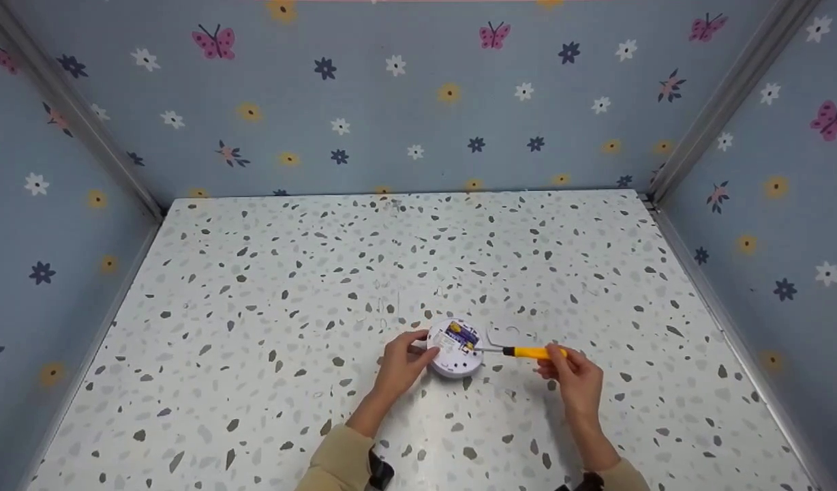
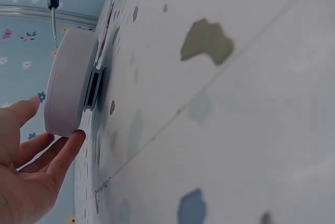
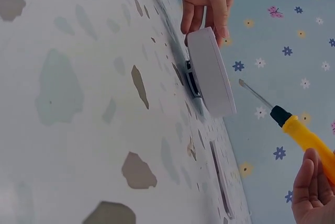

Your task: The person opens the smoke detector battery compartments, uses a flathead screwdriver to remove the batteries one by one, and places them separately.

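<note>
A round white battery-powered device (image 1: pixel 454 365) is tilted on the table, its back facing up. Purple and yellow batteries (image 1: pixel 462 333) show in its back, with small dark holes near the edge. My left hand (image 1: pixel 401 365) grips its left rim between thumb and fingers. In the left wrist view, a grey bracket-like part (image 2: pixel 93 89) juts from the underside of the device (image 2: pixel 70 82). My right hand (image 1: pixel 579 382) holds a screwdriver (image 1: pixel 527 352) by its yellow handle. In the right wrist view, the screwdriver's metal tip (image 3: pixel 242 82) is close over the device's back.
A thin, flat strip-like piece (image 3: pixel 220 179) lies on the table near the device in the right wrist view. The speckled white table (image 1: pixel 255 307) is bordered by patterned blue walls (image 1: pixel 391 95) at the back and both sides.
</note>
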